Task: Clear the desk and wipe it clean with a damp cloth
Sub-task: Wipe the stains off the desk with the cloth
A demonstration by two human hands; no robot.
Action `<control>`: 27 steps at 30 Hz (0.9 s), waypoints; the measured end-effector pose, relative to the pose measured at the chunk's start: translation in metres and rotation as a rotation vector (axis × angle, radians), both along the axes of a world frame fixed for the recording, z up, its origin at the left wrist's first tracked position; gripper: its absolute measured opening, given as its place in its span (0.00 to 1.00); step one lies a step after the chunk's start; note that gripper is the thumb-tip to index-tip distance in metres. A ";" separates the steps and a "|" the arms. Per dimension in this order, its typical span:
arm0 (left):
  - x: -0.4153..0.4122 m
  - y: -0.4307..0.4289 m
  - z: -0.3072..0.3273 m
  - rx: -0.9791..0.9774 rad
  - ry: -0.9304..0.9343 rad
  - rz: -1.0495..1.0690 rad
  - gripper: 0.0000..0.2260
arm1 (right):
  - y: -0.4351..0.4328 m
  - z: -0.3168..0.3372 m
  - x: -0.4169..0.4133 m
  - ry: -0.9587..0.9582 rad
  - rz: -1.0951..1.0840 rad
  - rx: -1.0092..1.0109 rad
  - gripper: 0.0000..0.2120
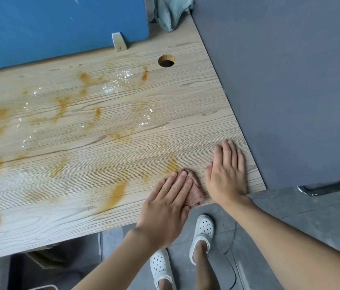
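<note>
Two hands lie flat on the wood-grain table (185, 105), close to its front right corner. The left hand (166, 203) presses down on a small pinkish-brown cloth (196, 194). Its fingers (180, 185) are straight and held together on top of the cloth, not curled around it. The cloth pokes out past the fingertips and along their right side, and its near end reaches the table's front edge. The right hand (226, 174) rests palm down on bare wood just beside the cloth, between it and the right edge, with its fingers (230, 151) straight and slightly spread, holding nothing. I cannot tell whether its thumb touches the cloth.

Orange-brown smears (119, 194) run across most of the tabletop left of the hands. White powder (114, 86) is scattered toward the back edge near a round cable hole (166, 60). A blue divider panel (60, 28) stands along the back edge, and a teal rag (169, 11) is bunched at the back right corner.
</note>
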State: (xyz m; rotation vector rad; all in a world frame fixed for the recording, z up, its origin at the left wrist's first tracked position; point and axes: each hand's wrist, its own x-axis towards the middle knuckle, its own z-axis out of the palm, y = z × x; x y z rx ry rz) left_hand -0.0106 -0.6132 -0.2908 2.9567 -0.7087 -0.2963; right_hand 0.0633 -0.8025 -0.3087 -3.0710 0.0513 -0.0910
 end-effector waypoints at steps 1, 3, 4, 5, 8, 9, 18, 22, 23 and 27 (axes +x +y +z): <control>-0.002 0.004 -0.001 0.004 -0.011 0.004 0.27 | 0.001 0.000 0.000 0.003 -0.002 -0.002 0.28; 0.000 0.001 -0.003 0.019 -0.006 0.015 0.29 | 0.001 0.000 0.001 -0.006 -0.014 -0.004 0.28; 0.003 -0.005 -0.005 0.013 0.002 0.034 0.30 | 0.001 0.000 0.000 -0.008 -0.015 -0.006 0.28; 0.007 -0.013 -0.007 -0.002 0.004 0.057 0.30 | 0.002 0.000 0.000 -0.008 -0.016 -0.008 0.27; 0.015 -0.022 -0.007 -0.030 0.007 0.074 0.29 | 0.001 0.001 0.000 -0.002 -0.013 -0.019 0.27; 0.016 -0.017 -0.007 -0.029 -0.003 0.061 0.28 | 0.002 0.002 0.000 0.005 -0.007 -0.024 0.28; 0.018 -0.002 -0.010 0.022 -0.007 0.073 0.27 | 0.003 0.003 0.000 0.021 -0.018 -0.022 0.29; 0.030 0.002 -0.007 0.005 -0.014 0.005 0.27 | 0.002 0.004 -0.001 0.034 -0.005 -0.041 0.29; 0.029 0.010 -0.006 0.004 -0.019 0.006 0.27 | 0.002 0.005 -0.001 0.035 -0.005 -0.037 0.29; 0.024 0.026 -0.005 0.008 -0.008 0.091 0.27 | 0.002 0.004 0.000 0.022 -0.015 -0.031 0.28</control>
